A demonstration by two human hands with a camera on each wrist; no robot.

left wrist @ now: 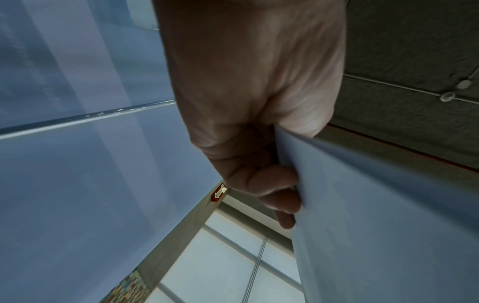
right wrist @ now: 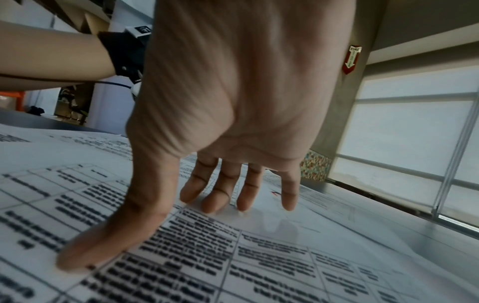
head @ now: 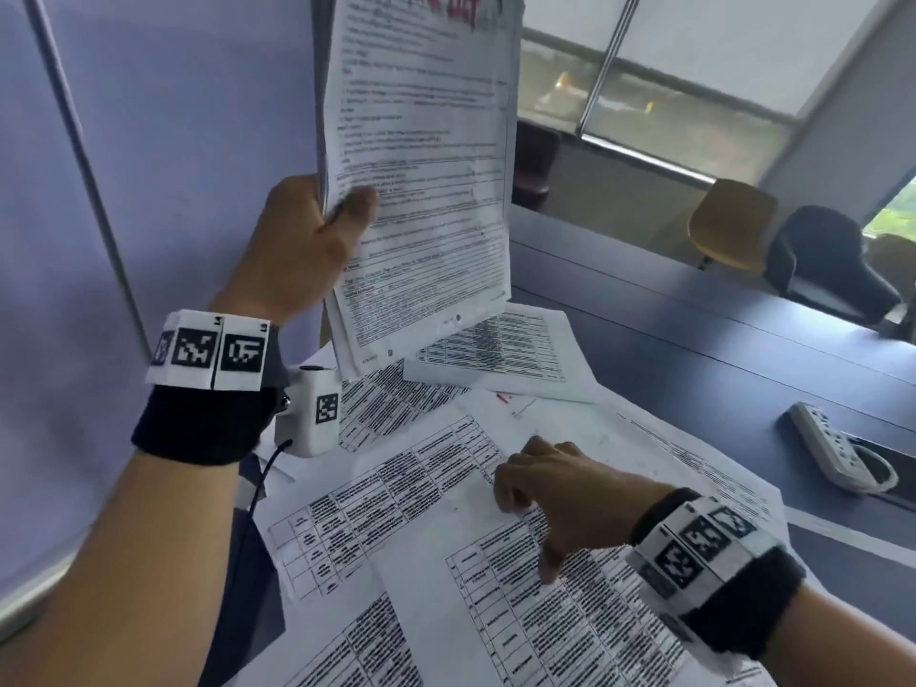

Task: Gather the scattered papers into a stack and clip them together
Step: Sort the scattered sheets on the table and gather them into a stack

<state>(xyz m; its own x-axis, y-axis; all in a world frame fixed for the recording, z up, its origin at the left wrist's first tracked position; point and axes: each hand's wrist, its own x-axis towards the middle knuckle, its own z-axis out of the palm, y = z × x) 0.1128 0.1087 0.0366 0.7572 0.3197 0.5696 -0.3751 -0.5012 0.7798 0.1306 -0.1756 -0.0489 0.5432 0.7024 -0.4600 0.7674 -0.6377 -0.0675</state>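
Note:
My left hand [head: 317, 225] holds a thin bundle of printed sheets [head: 421, 166] upright above the desk, thumb on the front and fingers [left wrist: 274, 184] curled behind the left edge. The bundle's blank back [left wrist: 376, 215] fills the left wrist view. Several more printed papers [head: 396, 488] lie fanned and overlapping on the desk. My right hand [head: 540, 493] rests palm down on one with a table [right wrist: 233, 256], fingertips [right wrist: 215, 203] and thumb touching the sheet, nothing gripped. No clip is visible.
The papers cover the near part of a blue-grey desk [head: 694, 389]. A white power strip [head: 837, 448] lies at the desk's right by a cable slot. Beyond stand a yellow chair [head: 733, 225] and a dark chair [head: 823, 260]. A frosted partition [head: 148, 141] rises on the left.

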